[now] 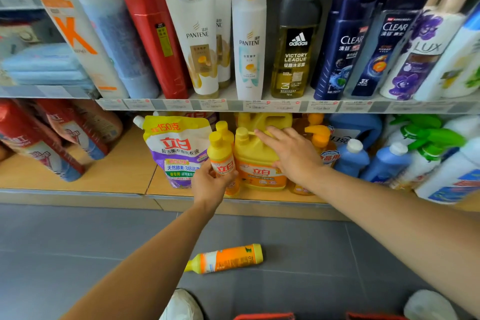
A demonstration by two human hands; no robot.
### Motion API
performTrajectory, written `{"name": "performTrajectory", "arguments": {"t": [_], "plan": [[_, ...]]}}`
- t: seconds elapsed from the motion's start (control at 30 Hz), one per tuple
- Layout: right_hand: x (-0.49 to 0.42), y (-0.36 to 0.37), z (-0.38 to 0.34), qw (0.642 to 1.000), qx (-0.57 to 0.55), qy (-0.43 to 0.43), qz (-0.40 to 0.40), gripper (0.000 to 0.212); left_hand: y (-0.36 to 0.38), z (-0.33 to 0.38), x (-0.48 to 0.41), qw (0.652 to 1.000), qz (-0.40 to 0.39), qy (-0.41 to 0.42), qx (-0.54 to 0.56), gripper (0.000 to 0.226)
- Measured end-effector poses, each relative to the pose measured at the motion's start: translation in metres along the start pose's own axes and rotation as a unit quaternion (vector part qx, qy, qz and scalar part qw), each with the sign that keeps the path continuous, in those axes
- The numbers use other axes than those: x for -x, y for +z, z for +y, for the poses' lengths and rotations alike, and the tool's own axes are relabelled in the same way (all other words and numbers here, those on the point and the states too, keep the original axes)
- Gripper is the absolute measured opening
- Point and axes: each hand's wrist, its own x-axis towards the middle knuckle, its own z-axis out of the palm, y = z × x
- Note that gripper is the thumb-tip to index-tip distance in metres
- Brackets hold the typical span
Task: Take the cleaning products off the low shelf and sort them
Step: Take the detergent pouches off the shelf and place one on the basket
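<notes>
Hands were both up at the low wooden shelf (104,176). Left hand (211,182) had its fingers wrapped round a small yellow plastic bottle with an orange label (220,157), holding it upright at the shelf's front edge, right beside a big yellow plastic jug with a handle (255,161). Right hand (291,153) was spread wide, fingers straight, laid flat on that jug and not gripping anything. White and purple refill pouch (176,148) stood just left of the small bottle. Blue plastic bottles with white caps (352,157) and green trigger sprays (436,138) sat to the right of the jug. One more yellow and orange bottle (228,258) lay on its side on the grey tiled floor (78,241), cap pointing left, well apart from the shelf.
</notes>
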Motion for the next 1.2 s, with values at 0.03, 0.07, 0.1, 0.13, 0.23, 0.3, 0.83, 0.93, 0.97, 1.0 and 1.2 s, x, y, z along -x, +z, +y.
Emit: {"name": "performTrajectory", "arguments": {"t": [0.03,0.07,0.1,0.13,0.23,0.3,0.83,0.93,0.97,1.0,1.2], "plan": [[0.001,0.000,0.000,1.000,-0.002,0.001,0.002,0.102,0.001,0.000,-0.004,1.000,-0.003,-0.002,-0.002,0.035],[0.002,-0.001,0.000,1.000,-0.002,0.002,0.003,0.101,0.002,-0.001,-0.007,1.000,-0.004,-0.002,-0.006,0.035],[0.002,-0.001,0.000,1.000,-0.002,0.002,0.004,0.101,0.003,-0.001,-0.011,1.000,-0.002,-0.002,-0.013,0.035],[0.002,-0.001,0.000,1.000,-0.002,0.003,0.004,0.100,0.003,-0.001,-0.015,1.000,0.001,0.001,-0.022,0.036],[0.001,-0.002,-0.001,1.000,-0.004,0.001,0.002,0.099,0.004,-0.003,-0.025,0.999,0.003,0.005,-0.039,0.038],[0.001,-0.001,-0.002,1.000,-0.008,0.001,-0.001,0.099,0.005,-0.004,-0.030,0.999,0.001,0.005,-0.051,0.039],[0.067,0.101,-0.077,0.977,-0.186,-0.066,-0.082,0.046,-0.050,-0.073,0.001,0.950,-0.148,-0.097,-0.257,0.039],[0.073,0.159,-0.094,0.936,-0.183,-0.044,-0.297,0.071,-0.074,-0.118,0.023,0.886,-0.246,-0.127,-0.373,0.051],[0.076,0.175,-0.099,0.923,-0.184,-0.041,-0.335,0.078,-0.079,-0.133,0.030,0.863,-0.271,-0.143,-0.403,0.057],[0.079,0.190,-0.104,0.913,-0.185,-0.035,-0.361,0.082,-0.083,-0.147,0.034,0.846,-0.281,-0.161,-0.423,0.063],[0.084,0.250,-0.111,0.893,-0.190,0.005,-0.408,0.077,-0.080,-0.204,0.043,0.847,-0.186,-0.352,-0.352,0.049]]}}
